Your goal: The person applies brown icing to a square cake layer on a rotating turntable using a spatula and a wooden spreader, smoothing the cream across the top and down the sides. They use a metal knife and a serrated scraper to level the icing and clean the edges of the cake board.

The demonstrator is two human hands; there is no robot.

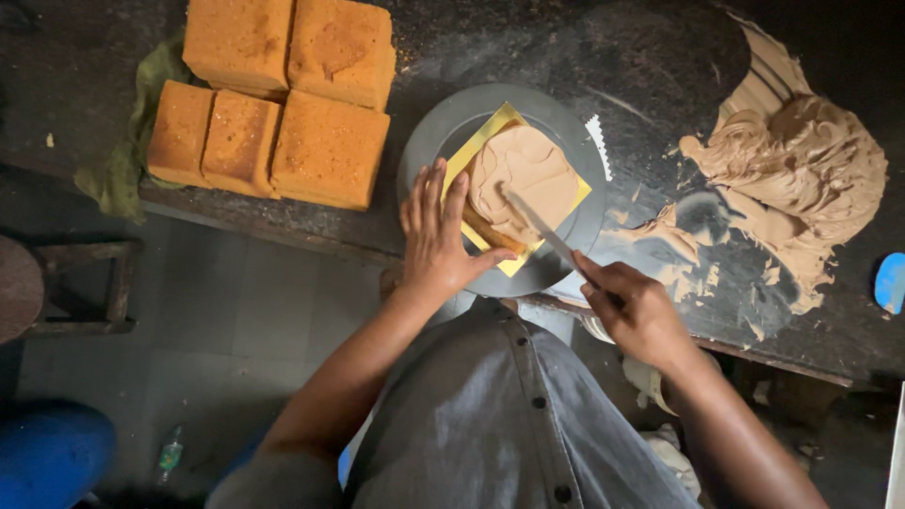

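The grey button-up shirt point(500, 415) is filling the bottom of the view. Above it, the right hand point(636, 311) is closing around the handle of a palette knife point(542, 229), its blade running up-left from the grip across the brown frosting on the square cake point(523, 184). The left hand point(436, 236), open and flat, is steadying the grey turntable point(566, 132) at the dark table's near edge. Frosting is being spread; smoothing likely needs a shallow blade angle.

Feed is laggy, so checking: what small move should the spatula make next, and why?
Probably sweep the spatula leftward across the cake: cream looks heaped in the middle, with bare sponge at its near-left edge, while the left hand steadies the turntable.
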